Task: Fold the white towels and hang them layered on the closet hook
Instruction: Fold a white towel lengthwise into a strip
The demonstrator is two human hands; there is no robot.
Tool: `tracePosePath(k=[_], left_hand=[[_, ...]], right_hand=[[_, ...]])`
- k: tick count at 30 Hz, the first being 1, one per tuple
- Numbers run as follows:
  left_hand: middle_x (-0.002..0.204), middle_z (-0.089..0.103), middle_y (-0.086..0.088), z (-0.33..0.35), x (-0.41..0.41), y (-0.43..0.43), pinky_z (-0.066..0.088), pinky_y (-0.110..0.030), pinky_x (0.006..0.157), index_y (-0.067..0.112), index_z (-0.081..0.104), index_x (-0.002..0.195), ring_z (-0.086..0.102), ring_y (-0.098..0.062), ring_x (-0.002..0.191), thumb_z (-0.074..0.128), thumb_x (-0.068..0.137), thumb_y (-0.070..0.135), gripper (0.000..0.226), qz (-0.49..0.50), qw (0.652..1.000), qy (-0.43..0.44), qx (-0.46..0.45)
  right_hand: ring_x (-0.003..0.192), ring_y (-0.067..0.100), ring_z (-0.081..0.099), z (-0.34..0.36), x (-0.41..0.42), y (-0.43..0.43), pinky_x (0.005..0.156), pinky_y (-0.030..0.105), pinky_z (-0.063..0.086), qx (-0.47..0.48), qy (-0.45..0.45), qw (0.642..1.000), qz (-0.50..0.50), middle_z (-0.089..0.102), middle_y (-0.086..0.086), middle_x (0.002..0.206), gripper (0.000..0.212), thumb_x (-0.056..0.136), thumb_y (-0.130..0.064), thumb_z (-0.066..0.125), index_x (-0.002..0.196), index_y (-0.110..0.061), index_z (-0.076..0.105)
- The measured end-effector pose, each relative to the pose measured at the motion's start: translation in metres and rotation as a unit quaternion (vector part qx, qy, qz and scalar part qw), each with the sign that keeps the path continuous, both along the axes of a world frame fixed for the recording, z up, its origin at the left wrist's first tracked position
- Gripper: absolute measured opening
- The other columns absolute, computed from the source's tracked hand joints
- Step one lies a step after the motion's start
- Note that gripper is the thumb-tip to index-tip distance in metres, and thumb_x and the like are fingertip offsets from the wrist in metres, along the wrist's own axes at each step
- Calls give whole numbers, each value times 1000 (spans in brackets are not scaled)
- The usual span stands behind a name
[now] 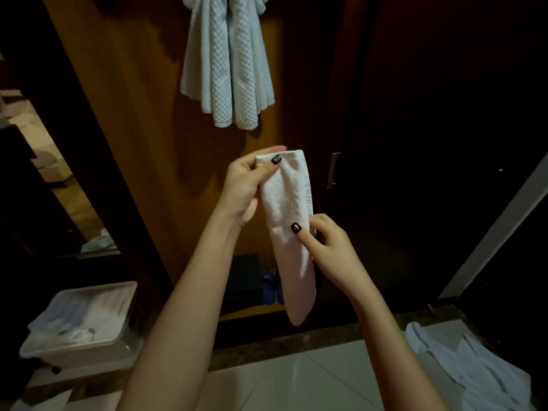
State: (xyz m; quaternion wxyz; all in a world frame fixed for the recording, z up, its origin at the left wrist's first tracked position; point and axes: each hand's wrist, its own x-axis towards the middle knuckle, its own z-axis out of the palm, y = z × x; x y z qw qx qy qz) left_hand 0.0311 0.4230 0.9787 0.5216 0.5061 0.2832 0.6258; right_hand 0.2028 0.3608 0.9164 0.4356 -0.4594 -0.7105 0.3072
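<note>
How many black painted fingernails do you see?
2. One fingernail on the left hand thumb, pinching the top of the folded white textured towel; the other fingernail on the right hand thumb, at the towel's middle. Others are hidden.

A pale plastic bin (77, 353) stands left on the tiled floor (296, 381), blue slippers (271, 287) beside a dark box (244, 280).

Dim, shadowy, soft wide-angle view

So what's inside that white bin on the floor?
Crumpled white towels lie heaped in the bin, reaching up to its rim. Whatever is under them, and the bin's bottom, is covered.
</note>
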Motion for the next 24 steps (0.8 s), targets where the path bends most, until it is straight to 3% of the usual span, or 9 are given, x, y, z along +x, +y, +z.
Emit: tracePosePath(k=[3, 4, 7, 10, 12, 15, 17, 21, 24], left_hand=[[90, 75, -5, 24, -6, 21, 56, -24, 73, 15, 78, 93, 70, -12, 85, 63, 89, 3, 19, -20, 999, -25, 16], [91, 75, -6, 31, -9, 27, 57, -24, 74, 14, 78, 92, 70, -13, 85, 63, 89, 3, 19, -24, 999, -31, 19], [91, 76, -5, 48, -14, 41, 56, -24, 75, 13, 79, 89, 71, -13, 87, 63, 88, 4, 18, -39, 998, -35, 21], [92, 76, -5, 61, -19, 50, 56, -24, 77, 13, 79, 88, 71, -13, 89, 67, 81, 8, 15, -50, 998, -42, 16], [93, 76, -5, 68, -22, 55, 56, -25, 79, 14, 80, 88, 71, -13, 89, 67, 77, 10, 17, -62, 997, -52, 12], [92, 75, -3, 75, -23, 59, 57, -25, 81, 14, 79, 90, 71, -12, 88, 63, 80, 10, 19, -105, 992, -62, 11], [90, 76, -2, 83, -24, 59, 57, -26, 82, 14, 79, 89, 71, -11, 86, 61, 81, 12, 19, -126, 989, -79, 11], [90, 76, -2, 101, -23, 58, 58, -26, 79, 13, 79, 88, 71, -11, 86, 58, 85, 13, 21, -151, 985, -77, 22], [90, 75, -4, 110, -19, 57, 58, -25, 77, 7, 73, 99, 71, -11, 83, 55, 91, 6, 19, -129, 991, -32, 28]], right_hand=[[92, 20, 57, 9, -1, 14, 83, 42, 48, 1, -46, 999, 11, 63, 12, 95, 45, 96, -45, 51, 92, -2, 67], [93, 18, 57, 11, -1, 17, 83, 40, 49, 7, -47, 999, 10, 63, 10, 96, 44, 95, -47, 52, 93, -5, 67], [100, -2, 58, 10, 0, 21, 81, 18, 49, 25, -26, 999, 7, 65, -15, 105, 20, 93, -50, 54, 105, -38, 65], [105, -4, 60, 5, 1, 21, 83, 12, 49, 42, 60, 997, 7, 65, -26, 111, 19, 96, -37, 56, 113, -44, 62], [95, -3, 64, 5, 4, 23, 78, 16, 51, 30, 143, 989, -2, 68, -23, 100, 27, 98, -25, 58, 116, -44, 55], [83, 2, 64, 12, 9, 28, 74, 25, 53, 9, 153, 988, -6, 69, -12, 88, 16, 96, -22, 60, 108, -33, 59], [90, 3, 62, 16, 11, 30, 80, 25, 50, -4, 115, 993, 34, 65, -6, 99, 9, 94, -29, 61, 97, -24, 69], [117, -4, 53, 25, 10, 32, 95, 17, 46, -29, 114, 987, 108, 55, -9, 130, 31, 87, -45, 54, 102, -27, 73], [100, 8, 67, 28, 7, 35, 86, 23, 53, -63, 131, 979, 141, 73, -1, 107, 42, 90, -44, 51, 97, -9, 75]])
